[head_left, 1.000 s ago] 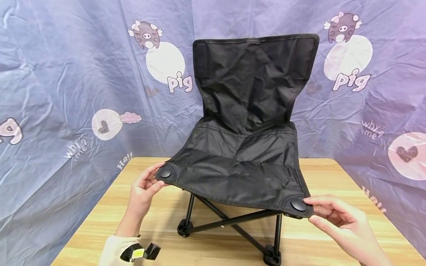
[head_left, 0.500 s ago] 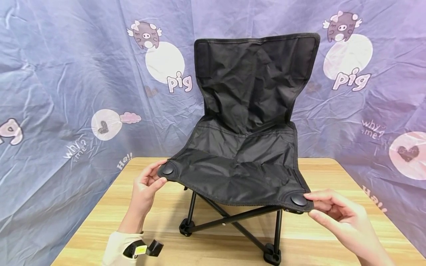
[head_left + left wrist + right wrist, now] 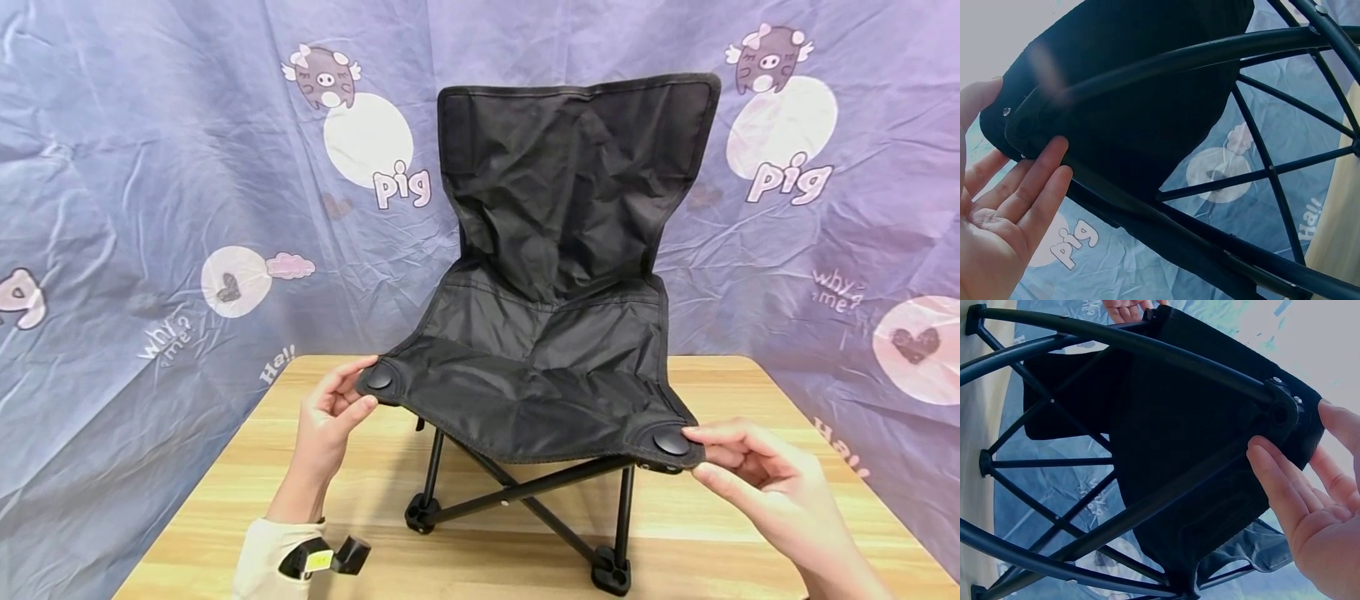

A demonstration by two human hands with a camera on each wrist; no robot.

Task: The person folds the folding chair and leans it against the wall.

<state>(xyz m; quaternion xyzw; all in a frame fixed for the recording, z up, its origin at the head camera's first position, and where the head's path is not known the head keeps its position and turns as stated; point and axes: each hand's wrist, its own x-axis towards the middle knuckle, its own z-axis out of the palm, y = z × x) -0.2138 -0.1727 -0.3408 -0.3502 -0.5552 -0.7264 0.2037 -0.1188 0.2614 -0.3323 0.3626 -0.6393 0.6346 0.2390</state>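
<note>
A black folding camping chair (image 3: 540, 350) stands upright and unfolded, with its fabric seat and backrest spread over crossed metal tubes. My left hand (image 3: 322, 433) pinches the seat's front left corner between thumb and fingers, beside a round black button. At the front right corner, my right hand (image 3: 768, 492) grips the fabric edge the same way. From below, the left wrist view shows fingers (image 3: 1038, 181) of my left hand under the corner, near a frame tube (image 3: 1147, 69). In the right wrist view, fingers (image 3: 1279, 481) of my right hand touch the underside near the riveted joint (image 3: 1282, 403).
The chair's plastic feet (image 3: 611, 571) rest on a wooden table (image 3: 240, 508). A blue-purple cloth with pig prints (image 3: 150, 167) hangs behind and at both sides. A black strap with a small device (image 3: 322, 558) sits on the left sleeve (image 3: 262, 558).
Both hands keep their hold on the front corners. The seat's front edge and the hands have shifted slightly up in the head view, the right corner a little more.
</note>
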